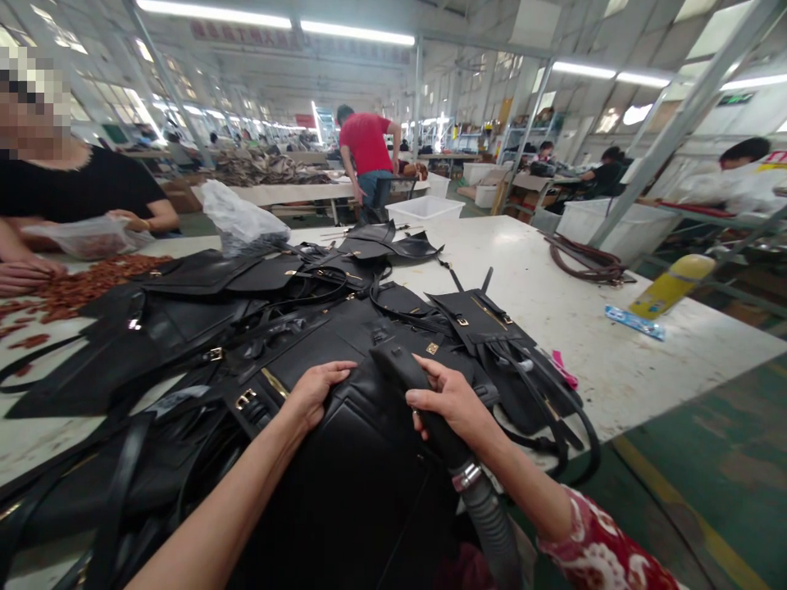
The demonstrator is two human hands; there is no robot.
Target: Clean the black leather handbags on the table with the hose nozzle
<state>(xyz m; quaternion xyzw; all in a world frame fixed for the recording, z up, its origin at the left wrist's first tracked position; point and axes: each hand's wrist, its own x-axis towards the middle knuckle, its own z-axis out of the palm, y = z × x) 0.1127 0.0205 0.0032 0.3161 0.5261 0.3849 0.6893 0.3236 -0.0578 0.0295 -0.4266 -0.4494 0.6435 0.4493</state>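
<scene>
A black leather bag (353,483) lies in front of me on top of a pile of similar black bags. My left hand (316,392) rests palm-down on the bag's upper edge with its fingers stretched over the leather. My right hand (453,401) is wrapped around the black handle of a hose tool (402,369), whose nozzle points at the bag's top. A grey ribbed hose (492,524) with a metal collar runs from the handle down past my right forearm.
Several black bags with gold buckles and straps (246,328) cover the white table (584,328). A person in black at the left handles brown pieces (86,283) and a plastic bag. A yellow spray can (670,287) lies at the right edge. Other workers stand farther back.
</scene>
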